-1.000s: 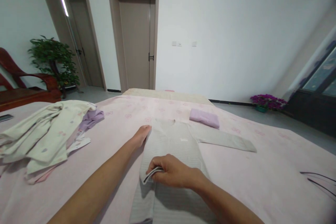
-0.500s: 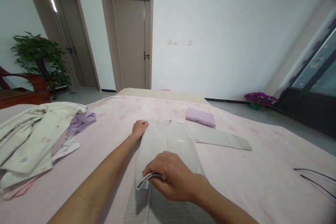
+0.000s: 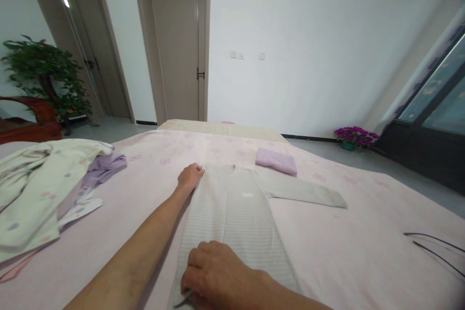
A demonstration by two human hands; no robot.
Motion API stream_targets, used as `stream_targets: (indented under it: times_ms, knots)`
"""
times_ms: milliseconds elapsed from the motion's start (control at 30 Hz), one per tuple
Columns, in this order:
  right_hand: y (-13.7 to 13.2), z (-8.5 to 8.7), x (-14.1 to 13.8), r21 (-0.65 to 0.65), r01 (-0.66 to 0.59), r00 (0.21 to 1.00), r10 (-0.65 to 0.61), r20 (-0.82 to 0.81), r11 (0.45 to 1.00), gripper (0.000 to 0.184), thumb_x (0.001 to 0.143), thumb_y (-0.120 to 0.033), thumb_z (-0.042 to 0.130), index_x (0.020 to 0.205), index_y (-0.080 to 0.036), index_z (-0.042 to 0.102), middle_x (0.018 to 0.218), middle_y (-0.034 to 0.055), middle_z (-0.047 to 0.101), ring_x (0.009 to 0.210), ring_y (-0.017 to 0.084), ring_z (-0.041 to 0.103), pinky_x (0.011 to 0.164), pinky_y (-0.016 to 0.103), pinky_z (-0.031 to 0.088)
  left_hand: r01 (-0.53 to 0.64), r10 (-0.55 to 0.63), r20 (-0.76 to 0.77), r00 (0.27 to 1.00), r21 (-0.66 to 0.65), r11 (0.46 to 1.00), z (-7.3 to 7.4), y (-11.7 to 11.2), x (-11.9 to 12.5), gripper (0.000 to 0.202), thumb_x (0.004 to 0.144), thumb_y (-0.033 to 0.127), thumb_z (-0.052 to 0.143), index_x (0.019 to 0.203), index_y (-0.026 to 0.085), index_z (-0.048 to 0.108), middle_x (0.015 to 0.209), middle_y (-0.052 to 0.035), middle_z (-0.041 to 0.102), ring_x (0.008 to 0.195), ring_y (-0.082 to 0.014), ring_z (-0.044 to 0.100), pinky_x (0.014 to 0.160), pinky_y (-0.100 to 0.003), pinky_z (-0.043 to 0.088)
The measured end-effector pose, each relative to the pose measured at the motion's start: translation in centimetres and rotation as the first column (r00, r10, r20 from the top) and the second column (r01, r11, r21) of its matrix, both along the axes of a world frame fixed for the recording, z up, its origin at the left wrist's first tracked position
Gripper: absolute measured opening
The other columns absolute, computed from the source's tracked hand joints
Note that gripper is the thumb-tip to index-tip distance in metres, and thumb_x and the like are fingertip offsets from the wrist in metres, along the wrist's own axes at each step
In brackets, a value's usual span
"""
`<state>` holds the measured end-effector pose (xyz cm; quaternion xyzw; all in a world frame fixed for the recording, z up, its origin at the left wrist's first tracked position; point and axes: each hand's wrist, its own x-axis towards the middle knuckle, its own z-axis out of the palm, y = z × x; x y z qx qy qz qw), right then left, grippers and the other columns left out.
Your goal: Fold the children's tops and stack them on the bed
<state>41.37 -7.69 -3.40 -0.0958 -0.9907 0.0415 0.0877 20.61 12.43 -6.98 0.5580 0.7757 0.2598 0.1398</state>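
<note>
A pale grey striped long-sleeved shirt (image 3: 241, 223) lies flat on the pink bedspread, its neckline away from me. One sleeve stretches out to the right; no sleeve sticks out on the left side. My left hand (image 3: 191, 177) is closed, pinching the shirt at its left shoulder. Over the lower part of the shirt, my right hand (image 3: 218, 271) has its fingers curled round a bit of the fabric, with a thin edge showing below them. The fingertips themselves are partly hidden.
A folded purple cloth (image 3: 276, 161) lies beyond the right sleeve. Heaped clothes (image 3: 47, 193) sit at the left on the bedspread (image 3: 345, 237). Two dark thin cords (image 3: 436, 247) are at the right edge. Farther off stand a door, a plant and purple flowers.
My right hand has moved down the shirt toward me, taking the held fabric edge with it and lowering it. My left hand stays at the shoulder. The view has shifted slightly.
</note>
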Motion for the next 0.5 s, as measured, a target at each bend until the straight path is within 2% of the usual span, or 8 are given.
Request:
stream_targets:
  times_ms: [133, 267, 333, 500]
  knots:
    - [0.0, -0.7, -0.4, 0.057, -0.015, 1.000, 0.016, -0.022, 0.998, 0.020, 0.084, -0.039, 0.066, 0.082, -0.022, 0.056, 0.080, -0.0009, 0.061, 0.069, 0.015, 0.050, 0.057, 0.029, 0.032, -0.042, 0.043, -0.038, 0.998, 0.019, 0.999, -0.2, -0.5, 0.3, 0.028, 0.085, 0.045, 0.060, 0.104, 0.025, 0.067, 0.102, -0.0081, 0.073, 0.096, -0.0269, 0.067, 0.072, -0.031, 0.046]
    - [0.1, -1.6, -0.8, 0.059, -0.055, 0.997, 0.058, -0.046, 0.997, 0.021, 0.085, -0.038, 0.064, 0.076, -0.023, 0.054, 0.074, -0.0020, 0.059, 0.065, 0.015, 0.046, 0.056, 0.030, 0.030, 0.003, 0.008, -0.089, 0.996, 0.123, 0.992, -0.4, -1.3, 0.6, 0.042, 0.092, 0.040, 0.054, 0.133, 0.029, 0.053, 0.128, -0.0074, 0.062, 0.107, -0.0226, 0.064, 0.079, -0.030, 0.046]
    - [0.1, -2.0, -0.9, 0.062, -0.053, 0.996, 0.057, -0.063, 0.997, 0.020, 0.085, -0.037, 0.064, 0.076, -0.022, 0.054, 0.073, -0.0021, 0.059, 0.064, 0.015, 0.045, 0.058, 0.030, 0.031, 0.033, -0.017, -0.108, 0.994, 0.151, 0.988, -0.6, -1.5, 0.6, 0.038, 0.093, 0.038, 0.054, 0.131, 0.031, 0.056, 0.134, -0.0056, 0.057, 0.109, -0.0211, 0.062, 0.081, -0.028, 0.046]
    - [-0.1, -1.8, -0.6, 0.042, -0.053, 0.997, 0.056, -0.059, 0.998, 0.018, 0.085, -0.036, 0.064, 0.077, -0.022, 0.054, 0.074, -0.0019, 0.058, 0.065, 0.015, 0.045, 0.059, 0.030, 0.031, 0.076, -0.060, -0.106, 0.993, 0.152, 0.985, -1.1, -1.2, 0.3, 0.028, 0.095, 0.039, 0.053, 0.114, 0.027, 0.069, 0.124, -0.0068, 0.061, 0.107, -0.0224, 0.062, 0.084, -0.029, 0.046]
